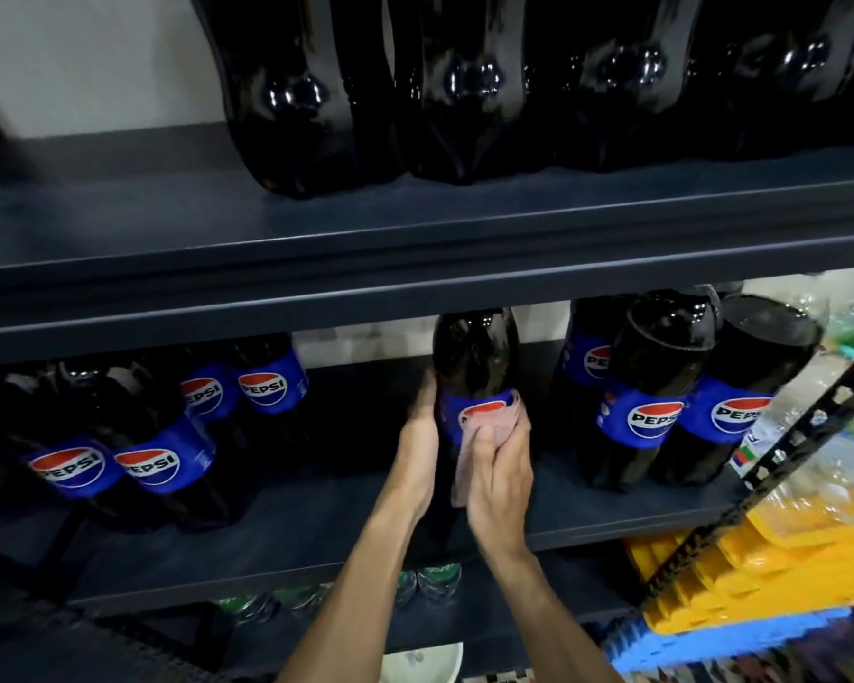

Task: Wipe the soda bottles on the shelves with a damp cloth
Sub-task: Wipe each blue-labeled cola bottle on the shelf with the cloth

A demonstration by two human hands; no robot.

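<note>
Now wiping: a large Pepsi bottle [474, 357] stands upright at frame centre, at the middle shelf [612, 515].
The left hand [422, 426] grips its left side by the label, and the right hand [501, 465] holds a pink cloth [486, 426] against the label. The bottle looks full, so it is probably heavy, and slick once damp; a grip at the waist seems safest.
</note>
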